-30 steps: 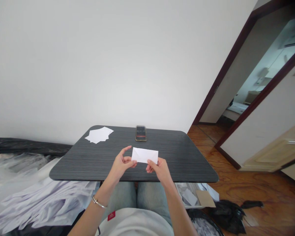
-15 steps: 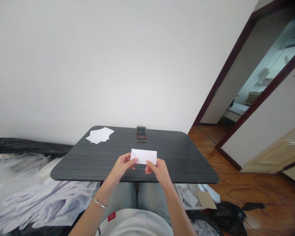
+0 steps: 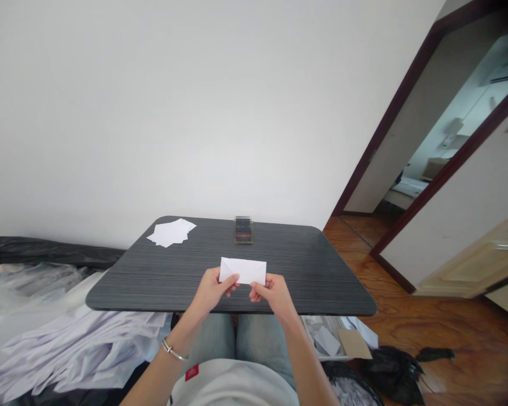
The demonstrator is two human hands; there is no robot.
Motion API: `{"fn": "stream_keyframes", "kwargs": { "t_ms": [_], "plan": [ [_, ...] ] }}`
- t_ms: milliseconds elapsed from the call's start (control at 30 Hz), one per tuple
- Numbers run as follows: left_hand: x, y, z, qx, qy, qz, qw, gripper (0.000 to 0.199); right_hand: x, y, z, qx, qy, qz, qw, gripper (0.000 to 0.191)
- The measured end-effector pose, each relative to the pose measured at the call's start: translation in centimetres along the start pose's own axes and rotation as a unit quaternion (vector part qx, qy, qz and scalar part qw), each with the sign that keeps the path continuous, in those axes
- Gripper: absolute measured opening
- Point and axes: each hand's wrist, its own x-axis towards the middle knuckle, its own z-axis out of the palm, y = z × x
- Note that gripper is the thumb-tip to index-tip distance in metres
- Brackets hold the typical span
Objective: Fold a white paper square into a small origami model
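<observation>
A folded white piece of paper (image 3: 244, 270), long and narrow with a diagonal crease at its left end, is held up over the dark table (image 3: 161, 282). My left hand (image 3: 213, 288) grips its lower left part, thumb on the near face and fingers behind. At the lower right corner my right hand (image 3: 273, 292) pinches it the same way. Both thumbs lie along the bottom edge, a short distance apart. The fingers behind the paper are partly hidden.
Loose white sheets (image 3: 171, 232) lie at the table's far left. A blurred phone-like device (image 3: 242, 230) stands at the back middle. Below left is a heap of white paper (image 3: 88, 349); below right, a tray (image 3: 332, 356) with paper and black bags (image 3: 395, 372). A wall rises behind.
The paper has shifted slightly left and a little down. My left thumb now reaches further in along its bottom edge. Both hands keep their hold.
</observation>
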Motion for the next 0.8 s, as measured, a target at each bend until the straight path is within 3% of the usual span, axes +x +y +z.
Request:
{"fn": "stream_keyframes", "kwargs": {
  "t_ms": [267,533,633,800],
  "plan": [
    [0.0,0.7,-0.4,-0.028,0.033,-0.01,0.999,0.024,0.1,-0.1,-1.7,0.016,0.035,0.0,0.999,0.02],
    [0.0,0.5,-0.1,-0.02,0.014,-0.012,1.0,0.021,0.3,0.2,-0.3,0.024,0.008,0.003,1.0,0.025],
    [-0.1,0.6,0.2,-0.013,-0.003,-0.004,1.0,0.029,0.3,0.4,0.2,0.016,0.006,-0.007,1.0,0.024],
    [-0.3,0.6,0.6,-0.007,0.005,-0.019,1.0,0.031,0.3,0.6,0.1,0.011,0.009,-0.013,1.0,0.025]
  ]
}}
